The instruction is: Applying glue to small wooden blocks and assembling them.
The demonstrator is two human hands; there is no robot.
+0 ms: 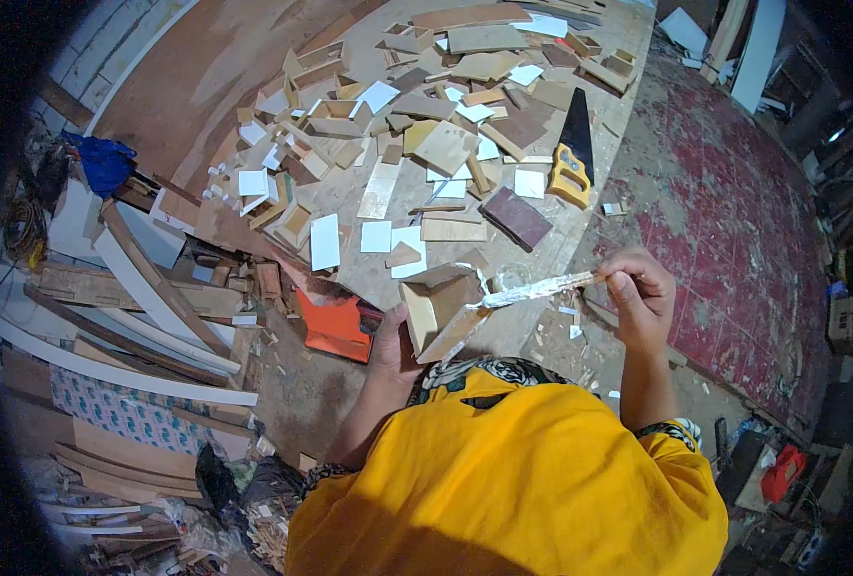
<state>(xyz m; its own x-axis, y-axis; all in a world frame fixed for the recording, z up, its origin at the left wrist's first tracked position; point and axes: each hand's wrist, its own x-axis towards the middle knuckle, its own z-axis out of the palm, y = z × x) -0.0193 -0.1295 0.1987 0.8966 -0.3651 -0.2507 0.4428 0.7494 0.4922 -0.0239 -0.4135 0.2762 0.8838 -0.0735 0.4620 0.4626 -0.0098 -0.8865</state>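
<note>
My left hand (pixel 392 344) grips a small open box of thin plywood (pixel 438 309) at the near edge of the workbench (pixel 638 58). My right hand (pixel 640 294) pinches the end of a crinkled strip of clear tape (pixel 532 291). The strip stretches leftward from my fingers to the box's upper corner, where it sticks. Both forearms rise from my yellow sleeves at the bottom of the view.
Several plywood offcuts, white cards and half-made boxes (pixel 340 117) litter the bench. A handsaw with a yellow handle (pixel 572 154) lies at its right edge, a dark brown board (pixel 515 218) beside it. An orange piece (pixel 335 327), planks (pixel 139 288) and a worn red floor (pixel 734 221) surround me.
</note>
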